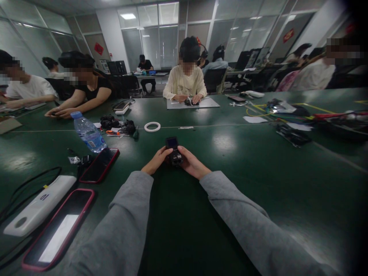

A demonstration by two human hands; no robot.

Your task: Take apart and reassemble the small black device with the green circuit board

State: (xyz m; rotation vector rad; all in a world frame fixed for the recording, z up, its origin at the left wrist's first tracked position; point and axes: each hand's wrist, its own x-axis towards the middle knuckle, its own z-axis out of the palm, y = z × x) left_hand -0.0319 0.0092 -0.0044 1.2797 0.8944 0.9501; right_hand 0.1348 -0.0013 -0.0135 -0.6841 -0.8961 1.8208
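Observation:
A small black device [173, 153] with a dark screen at its far end and pale markings or buttons nearer me is held between my two hands over the green table [178, 214]. My left hand [157, 161] grips its left side, the thumb along the edge. On the other side my right hand [192, 163] is closed around it, with its thumb near the screen. The fingers beneath the device are hidden. Its exact kind is too small to make out. Grey sleeves cover both my forearms.
To my left lie two red-edged phones [99, 165], a white power bank [40, 205] with black cables, and a tilted water bottle [88, 132]. Further off are a white ring [152, 127] and black cable bundles [117, 125]. Cables and parts [293, 134] lie right. Several people sit around.

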